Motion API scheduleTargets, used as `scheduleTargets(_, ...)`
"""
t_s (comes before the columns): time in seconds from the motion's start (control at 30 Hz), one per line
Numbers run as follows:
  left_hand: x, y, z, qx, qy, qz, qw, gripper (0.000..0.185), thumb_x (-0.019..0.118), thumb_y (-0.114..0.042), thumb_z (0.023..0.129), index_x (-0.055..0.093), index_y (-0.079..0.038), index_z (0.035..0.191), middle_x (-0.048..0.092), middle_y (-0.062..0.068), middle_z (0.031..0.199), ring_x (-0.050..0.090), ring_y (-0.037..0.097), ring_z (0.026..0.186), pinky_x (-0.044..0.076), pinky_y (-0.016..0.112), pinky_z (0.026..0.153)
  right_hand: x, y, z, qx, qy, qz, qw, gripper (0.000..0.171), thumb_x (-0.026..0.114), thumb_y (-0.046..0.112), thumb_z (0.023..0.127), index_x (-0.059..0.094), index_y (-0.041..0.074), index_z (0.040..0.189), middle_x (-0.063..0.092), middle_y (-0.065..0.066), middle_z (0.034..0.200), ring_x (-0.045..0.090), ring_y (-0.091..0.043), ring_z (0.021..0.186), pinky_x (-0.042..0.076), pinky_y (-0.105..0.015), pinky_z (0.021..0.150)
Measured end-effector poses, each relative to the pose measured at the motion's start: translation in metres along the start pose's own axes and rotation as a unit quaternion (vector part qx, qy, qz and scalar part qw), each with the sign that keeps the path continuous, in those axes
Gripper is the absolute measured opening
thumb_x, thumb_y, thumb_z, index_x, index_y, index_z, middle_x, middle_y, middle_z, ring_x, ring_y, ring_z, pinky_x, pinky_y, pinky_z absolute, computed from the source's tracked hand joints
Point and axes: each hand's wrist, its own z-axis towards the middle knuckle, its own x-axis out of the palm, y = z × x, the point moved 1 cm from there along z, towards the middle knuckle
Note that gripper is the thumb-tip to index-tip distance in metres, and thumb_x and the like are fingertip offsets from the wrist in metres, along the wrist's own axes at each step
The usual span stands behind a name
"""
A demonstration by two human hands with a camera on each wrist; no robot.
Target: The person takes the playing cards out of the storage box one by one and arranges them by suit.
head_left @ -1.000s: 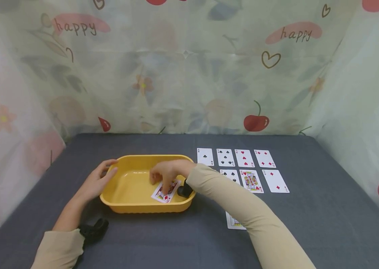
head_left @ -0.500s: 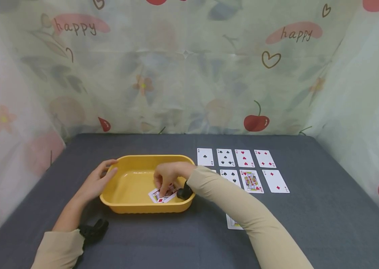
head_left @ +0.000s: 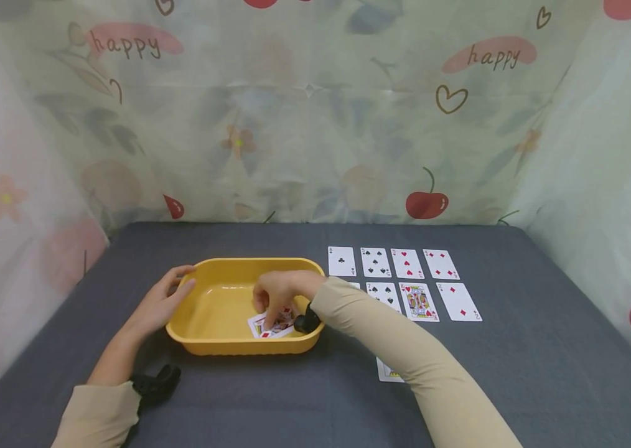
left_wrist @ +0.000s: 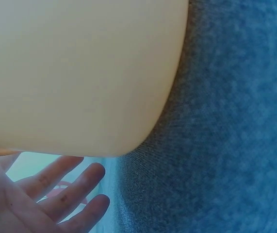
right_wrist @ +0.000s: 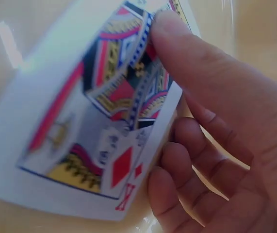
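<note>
In the head view a yellow tray (head_left: 220, 311) stands left of the middle of the table. My right hand (head_left: 276, 292) reaches down into its right part, over a king of diamonds card (head_left: 259, 327). The right wrist view has the thumb (right_wrist: 177, 36) on the face of the king of diamonds (right_wrist: 104, 107), with the other fingers curled at its edge and partly hidden behind it. The card looks tilted there. At the tray's left end my left hand (head_left: 161, 302) touches the rim. Its fingers (left_wrist: 75, 187) are straight and spread beside the tray wall (left_wrist: 80, 73).
Face-up cards lie in rows right of the tray, among them an ace (head_left: 341, 261), a king of hearts (head_left: 419, 302) and a two of diamonds (head_left: 458, 302). My right sleeve (head_left: 405, 342) partly covers a nearer card (head_left: 388, 372). A printed cloth (head_left: 310, 124) hangs behind the table.
The king of diamonds has turned and shifted slightly left in the tray. My right hand's fingers have drawn in toward the card. The left hand and tray stay put.
</note>
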Motion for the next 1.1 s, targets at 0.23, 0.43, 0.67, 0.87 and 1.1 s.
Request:
scheduleTargets(0.23, 0.001, 0.0, 0.0, -0.001, 0.0, 0.0, 1.0, 0.061, 0.035, -0.049, 0.098, 0.027, -0.01, 0.144, 0.037, 0.029, 0.139, 0.039, 0.045, 0.127, 0.043, 0.055, 0.095, -0.002, -0.003, -0.002, -0.004, 0.025, 0.018, 1.0, 0.02, 0.078, 0.016, 0.075, 0.063, 0.007, 0.084, 0.053, 0.007, 0.072, 0.048, -0.003, 0.066, 0.039, -0.014, 0.06)
scheduleTargets(0.43, 0.001, 0.0, 0.0, -0.003, 0.0, 0.0, 1.0, 0.062, 0.034, -0.049, 0.098, 0.027, -0.01, 0.144, 0.036, 0.029, 0.14, 0.038, 0.046, 0.128, 0.041, 0.056, 0.097, -0.009, -0.005, -0.005, -0.022, 0.02, 0.071, 0.997, 0.015, 0.07, 0.01, 0.082, 0.065, 0.002, 0.093, 0.059, 0.005, 0.078, 0.05, -0.004, 0.066, 0.041, -0.015, 0.059)
scheduleTargets(0.67, 0.0, -0.001, 0.0, -0.001, -0.001, 0.0, 1.0, 0.061, 0.035, -0.048, 0.098, 0.027, -0.009, 0.144, 0.037, 0.03, 0.139, 0.039, 0.046, 0.128, 0.041, 0.056, 0.097, -0.021, -0.005, -0.013, -0.032, -0.011, 0.121, 0.992, 0.015, 0.064, 0.01, 0.087, 0.065, 0.006, 0.101, 0.065, -0.001, 0.088, 0.054, -0.005, 0.074, 0.045, -0.016, 0.067)
scheduleTargets(0.87, 0.0, 0.0, 0.0, 0.005, -0.001, 0.0, 1.0, 0.06, 0.035, -0.047, 0.098, 0.027, -0.009, 0.144, 0.038, 0.03, 0.139, 0.04, 0.045, 0.127, 0.04, 0.056, 0.097, -0.033, -0.003, -0.023, -0.035, -0.038, 0.151, 0.987, 0.019, 0.061, 0.011, 0.089, 0.062, 0.007, 0.108, 0.066, -0.005, 0.094, 0.057, -0.008, 0.076, 0.05, -0.02, 0.069)
scheduleTargets(1.1, 0.0, 0.0, 0.0, 0.008, -0.003, 0.002, 1.0, 0.059, 0.035, -0.047, 0.098, 0.028, -0.009, 0.143, 0.039, 0.029, 0.138, 0.042, 0.044, 0.125, 0.042, 0.055, 0.095, -0.041, -0.002, -0.034, -0.026, -0.068, 0.181, 0.981, 0.026, 0.06, 0.009, 0.09, 0.058, 0.009, 0.115, 0.066, -0.009, 0.107, 0.06, -0.011, 0.084, 0.052, -0.023, 0.074)
